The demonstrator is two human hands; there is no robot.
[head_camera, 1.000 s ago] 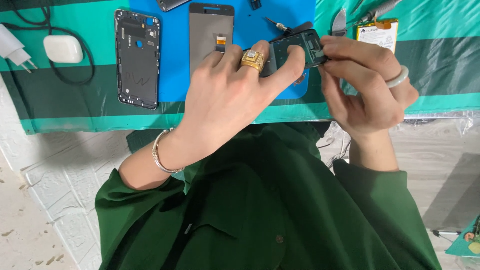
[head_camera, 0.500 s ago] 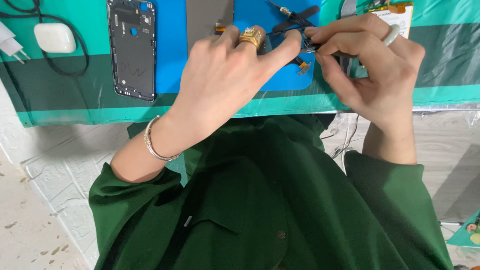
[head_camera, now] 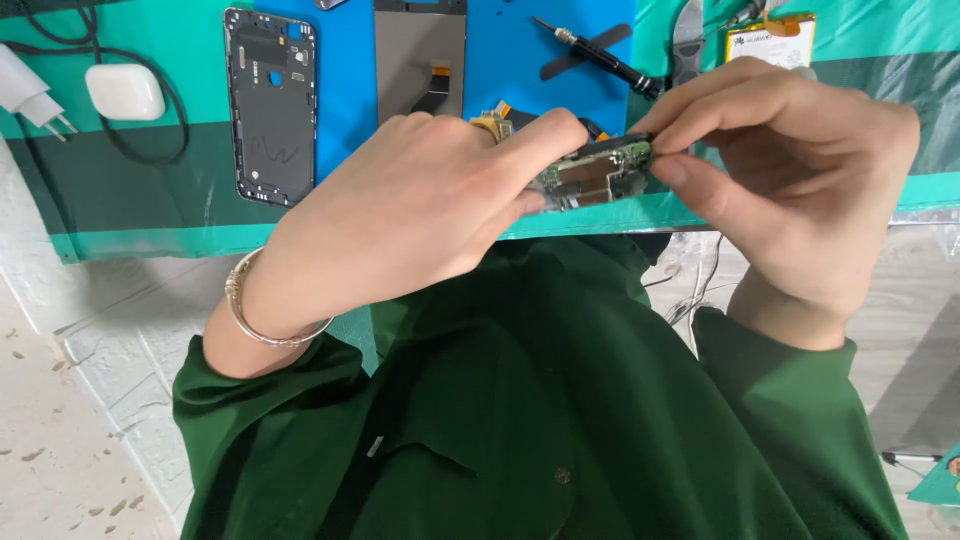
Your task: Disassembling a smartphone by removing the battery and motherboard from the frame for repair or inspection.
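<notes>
Circuit board [head_camera: 590, 175] between left hand [head_camera: 420, 215] and right hand [head_camera: 790, 170]

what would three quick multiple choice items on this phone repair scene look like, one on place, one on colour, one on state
1. Where does the phone frame lie?
A. left of the screen panel
B. right of the battery
C. in the person's lap

2. What colour is the mat under the screwdriver?
A. red
B. blue
C. white

3. How is the circuit board held?
A. lying flat on the mat
B. by the right hand alone
C. between the left hand and the right hand

Answers: 1 A, the frame sits just left of the panel. 2 B, the mat shows bright blue. 3 C, fingers of both hands pinch it above the table edge.
</notes>
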